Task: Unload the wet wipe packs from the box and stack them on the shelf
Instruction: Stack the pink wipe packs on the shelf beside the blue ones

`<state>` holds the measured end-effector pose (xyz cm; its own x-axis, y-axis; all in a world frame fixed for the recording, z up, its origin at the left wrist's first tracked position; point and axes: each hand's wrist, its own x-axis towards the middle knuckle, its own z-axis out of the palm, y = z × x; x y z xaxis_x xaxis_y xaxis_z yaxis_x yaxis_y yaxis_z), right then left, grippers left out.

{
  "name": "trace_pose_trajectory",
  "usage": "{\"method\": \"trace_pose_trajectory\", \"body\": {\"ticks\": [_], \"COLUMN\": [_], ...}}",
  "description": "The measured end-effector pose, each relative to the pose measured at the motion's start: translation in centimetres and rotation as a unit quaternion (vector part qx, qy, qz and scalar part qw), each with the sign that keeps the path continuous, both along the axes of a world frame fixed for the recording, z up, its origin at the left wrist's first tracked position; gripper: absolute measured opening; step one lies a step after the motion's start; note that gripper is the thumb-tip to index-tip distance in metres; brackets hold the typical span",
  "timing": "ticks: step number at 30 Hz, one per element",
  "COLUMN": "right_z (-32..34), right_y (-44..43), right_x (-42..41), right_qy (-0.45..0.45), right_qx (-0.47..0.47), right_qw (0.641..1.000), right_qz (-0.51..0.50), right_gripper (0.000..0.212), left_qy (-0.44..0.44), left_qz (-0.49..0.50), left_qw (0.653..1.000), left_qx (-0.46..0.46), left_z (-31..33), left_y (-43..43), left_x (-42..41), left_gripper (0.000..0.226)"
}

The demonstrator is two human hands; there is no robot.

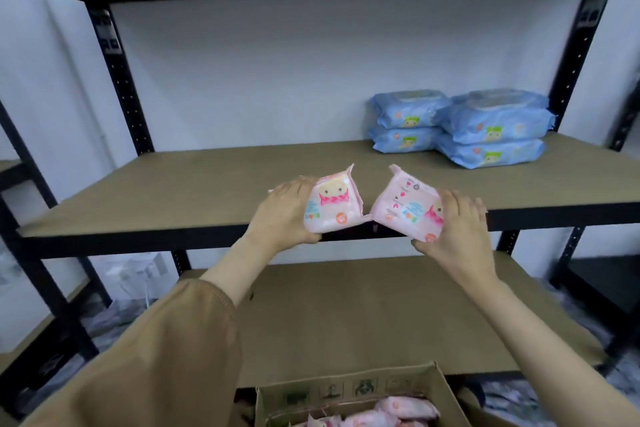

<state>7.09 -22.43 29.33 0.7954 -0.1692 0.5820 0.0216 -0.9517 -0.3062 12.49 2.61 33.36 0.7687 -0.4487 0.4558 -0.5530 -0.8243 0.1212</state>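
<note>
My left hand (284, 215) grips one pink pack (332, 204), my right hand (457, 232) grips the other pink pack (405, 208), both at the front edge of the shelf (173, 191). They are tilted and may be slippery, so one could slide off and drop

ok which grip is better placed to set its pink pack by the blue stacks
Right, likely. The right grip and right pack sit nearer the blue stacks at the right rear of the shelf; the left grip and left pack are farther left.
</note>
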Motion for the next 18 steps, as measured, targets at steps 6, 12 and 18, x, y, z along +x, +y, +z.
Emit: {"method": "trace_pose_trajectory", "body": {"ticks": [6, 12, 18], "right_z": [3.4, 6.5, 8.8], "right_y": [-1.4, -3.1, -3.9], "right_x": [3.2, 7.1, 9.6], "right_qy": [0.084, 0.219, 0.431], "right_qx": [-0.043, -0.014, 0.018], "right_qw": [0.995, 0.972, 0.892], "right_qz": [0.021, 0.085, 0.136], "right_gripper": [0.09, 0.083, 0.097], "left_qy": [0.067, 0.235, 0.373], "left_qz": [0.021, 0.017, 0.006], "left_qw": [0.997, 0.969, 0.92], "left_qx": [0.028, 0.077, 0.117], "left_z": [2.0, 4.0, 5.0], "left_y": [-0.7, -1.1, -1.3], "left_x": [3.3, 6.6, 9.1], "left_gripper": [0.086, 0.061, 0.049]}}
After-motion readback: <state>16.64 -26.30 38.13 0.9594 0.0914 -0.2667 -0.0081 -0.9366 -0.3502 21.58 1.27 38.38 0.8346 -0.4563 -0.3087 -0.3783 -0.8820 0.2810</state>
